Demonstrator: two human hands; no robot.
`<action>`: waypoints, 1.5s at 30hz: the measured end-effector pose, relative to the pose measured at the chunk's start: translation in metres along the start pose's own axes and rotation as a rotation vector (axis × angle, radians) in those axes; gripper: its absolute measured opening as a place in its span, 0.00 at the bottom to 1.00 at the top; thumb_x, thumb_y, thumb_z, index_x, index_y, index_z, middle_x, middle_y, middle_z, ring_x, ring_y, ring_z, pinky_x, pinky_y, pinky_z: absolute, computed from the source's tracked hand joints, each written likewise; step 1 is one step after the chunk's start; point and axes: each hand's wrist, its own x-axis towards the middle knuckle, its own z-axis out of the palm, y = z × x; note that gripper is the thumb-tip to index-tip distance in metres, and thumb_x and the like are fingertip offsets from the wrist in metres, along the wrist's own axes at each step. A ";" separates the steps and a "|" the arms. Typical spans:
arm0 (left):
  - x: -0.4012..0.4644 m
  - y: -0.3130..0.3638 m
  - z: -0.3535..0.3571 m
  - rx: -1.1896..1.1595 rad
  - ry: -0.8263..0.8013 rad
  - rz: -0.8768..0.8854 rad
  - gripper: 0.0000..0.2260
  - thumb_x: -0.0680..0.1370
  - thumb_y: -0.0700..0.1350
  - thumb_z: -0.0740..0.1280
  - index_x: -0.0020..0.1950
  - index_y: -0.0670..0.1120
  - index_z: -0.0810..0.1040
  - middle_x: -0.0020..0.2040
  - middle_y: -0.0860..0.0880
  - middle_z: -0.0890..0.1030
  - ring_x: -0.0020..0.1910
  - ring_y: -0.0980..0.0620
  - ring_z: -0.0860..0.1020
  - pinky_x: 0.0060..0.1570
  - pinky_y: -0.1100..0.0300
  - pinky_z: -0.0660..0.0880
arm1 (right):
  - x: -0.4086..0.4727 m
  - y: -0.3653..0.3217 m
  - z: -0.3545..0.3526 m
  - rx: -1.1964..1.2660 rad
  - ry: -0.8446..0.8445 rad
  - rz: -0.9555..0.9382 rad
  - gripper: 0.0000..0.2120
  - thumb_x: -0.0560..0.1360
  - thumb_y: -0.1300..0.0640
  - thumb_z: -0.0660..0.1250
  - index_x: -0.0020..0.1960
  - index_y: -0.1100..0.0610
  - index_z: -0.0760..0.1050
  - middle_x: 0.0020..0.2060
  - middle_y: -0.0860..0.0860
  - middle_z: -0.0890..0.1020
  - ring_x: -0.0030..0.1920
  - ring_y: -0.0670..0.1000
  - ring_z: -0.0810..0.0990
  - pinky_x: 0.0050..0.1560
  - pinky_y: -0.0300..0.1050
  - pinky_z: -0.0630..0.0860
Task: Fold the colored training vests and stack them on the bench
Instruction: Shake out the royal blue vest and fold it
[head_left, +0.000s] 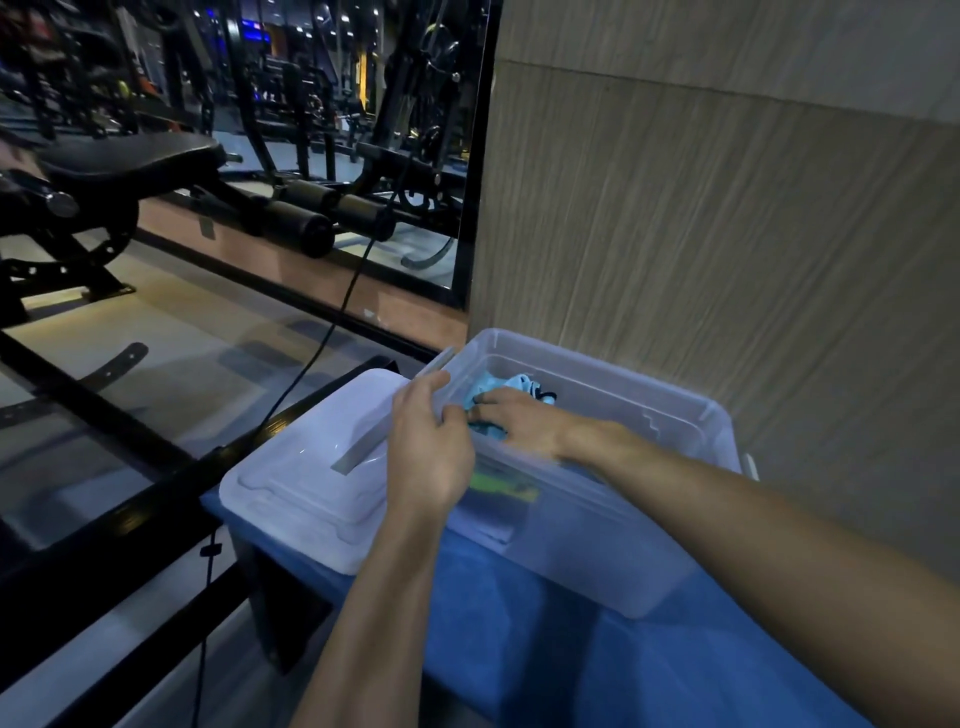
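Note:
A clear plastic bin (649, 561) stands on the blue bench (561, 649). Inside it lies a light blue vest (498, 387), and a green vest (504, 486) shows through the near wall lower down. My right hand (519, 418) reaches into the bin, its fingers curled on the light blue vest. My left hand (428, 447) grips the bin's left rim, thumb inside and fingers over the edge.
The bin's white lid (306, 478) lies on the bench left of the bin. A wood-grain wall (727, 234) rises right behind. A black metal rail (156, 493), a hanging cable (332, 322) and a black gym bench (130, 166) stand to the left.

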 end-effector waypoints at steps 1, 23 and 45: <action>0.000 0.000 0.001 0.035 0.008 0.022 0.19 0.83 0.39 0.57 0.74 0.48 0.71 0.74 0.53 0.68 0.71 0.53 0.69 0.70 0.57 0.66 | -0.003 0.000 -0.002 0.052 0.014 0.011 0.19 0.83 0.47 0.60 0.73 0.49 0.72 0.69 0.50 0.73 0.71 0.53 0.68 0.74 0.51 0.63; -0.195 0.015 0.196 0.439 -0.810 0.923 0.20 0.82 0.57 0.54 0.65 0.53 0.80 0.62 0.59 0.80 0.70 0.57 0.72 0.76 0.64 0.51 | -0.458 0.169 0.174 1.083 1.553 1.183 0.19 0.61 0.41 0.70 0.45 0.53 0.79 0.40 0.51 0.83 0.48 0.60 0.84 0.55 0.62 0.80; -0.243 0.001 0.261 0.582 -1.015 0.913 0.19 0.81 0.59 0.53 0.64 0.57 0.78 0.59 0.64 0.78 0.58 0.59 0.77 0.60 0.56 0.74 | -0.574 0.263 0.223 1.734 1.912 1.626 0.28 0.64 0.57 0.78 0.59 0.57 0.70 0.56 0.56 0.82 0.48 0.58 0.83 0.52 0.60 0.83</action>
